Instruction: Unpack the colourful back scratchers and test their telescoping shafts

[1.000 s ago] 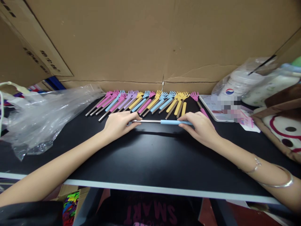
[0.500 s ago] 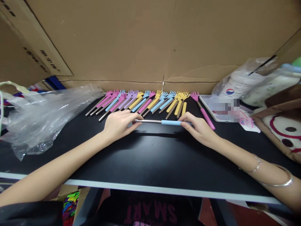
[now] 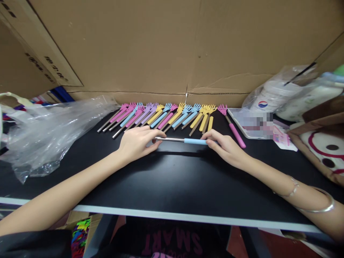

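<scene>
Between my two hands a back scratcher rod (image 3: 174, 139) lies level just above the black table, a metal shaft with a light blue sleeve. My left hand (image 3: 138, 141) pinches the bare metal end at left. The blue end is gripped between thumb and fingers of my right hand (image 3: 224, 145). No claw head shows on this rod; its tips are partly covered by my fingers. Behind my hands, several back scratchers (image 3: 161, 116) in pink, blue, purple and yellow lie in a row. A pink back scratcher (image 3: 233, 129) rests apart, just beyond my right hand.
A crumpled clear plastic bag (image 3: 51, 132) covers the table's left side. At right are a phone-like flat object (image 3: 248, 123), a bagged cup (image 3: 271, 95) and a brown bag (image 3: 314, 139). A cardboard wall (image 3: 150, 46) closes off the back; the table's pale edge (image 3: 188, 216) runs in front.
Almost nothing has moved. My right fingers have shifted slightly left along the blue sleeve, and the fingers of my left hand are a little further apart at the metal end.
</scene>
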{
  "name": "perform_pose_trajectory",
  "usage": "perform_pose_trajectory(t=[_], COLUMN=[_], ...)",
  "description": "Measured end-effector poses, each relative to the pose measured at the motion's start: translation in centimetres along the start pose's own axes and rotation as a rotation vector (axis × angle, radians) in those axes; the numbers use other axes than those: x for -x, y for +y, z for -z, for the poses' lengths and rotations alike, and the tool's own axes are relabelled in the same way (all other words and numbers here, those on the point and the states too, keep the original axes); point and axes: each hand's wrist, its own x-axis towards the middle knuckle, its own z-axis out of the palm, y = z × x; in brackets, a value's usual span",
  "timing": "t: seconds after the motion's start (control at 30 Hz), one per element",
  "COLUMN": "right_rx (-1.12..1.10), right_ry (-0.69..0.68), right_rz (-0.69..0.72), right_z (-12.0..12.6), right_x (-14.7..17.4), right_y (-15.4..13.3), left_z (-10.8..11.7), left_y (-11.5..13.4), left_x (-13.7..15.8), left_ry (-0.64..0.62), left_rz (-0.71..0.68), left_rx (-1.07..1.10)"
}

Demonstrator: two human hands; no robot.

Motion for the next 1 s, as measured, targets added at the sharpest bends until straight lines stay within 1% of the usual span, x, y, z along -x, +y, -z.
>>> perform_pose_trajectory(t=[0.2, 0.3, 0.47, 0.57, 0.67, 0.77, 0.87, 1.0], right_rx=[-0.010, -0.030, -0.053, -0.030, -0.049, -0.133, -0.238, -0.263], right_ry=[0.004, 0.019, 0.082, 0.113, 0.120, 0.112, 0.073, 0.054], right_rz=[-0.005, -0.006, -0.017, -0.025, -0.051, -0.098, -0.131, -0.141], right_z=[-0.1, 0.3, 1.5, 2.0, 1.8, 1.1, 0.4, 0.0], right_x=[0.1, 0.0, -0.4, -0.5, -0.5, -0.3, -0.1, 0.0], right_y=[0.1, 0.2, 0.1, 0.1, 0.5, 1.0, 1.3, 1.3], left_z=[-0.2, 0.1, 1.0, 1.2, 1.0, 0.7, 0.4, 0.3], left_y=[-0.1, -0.1, -0.3, -0.8, -1.3, -1.6, -1.6, -1.4], left_x=[0.0, -0.3, -0.6, -0.6, -0.6, -0.5, -0.3, -0.1], left_ry=[-0.091, -0.121, -0.066, -0.083, -0.112, -0.083, -0.057, -0.042], left_rz=[0.014, 0.026, 0.047, 0.058, 0.050, 0.018, -0.013, -0.041], left_rx=[0.057, 0.032, -0.112, -0.149, -0.107, -0.050, -0.032, -0.007])
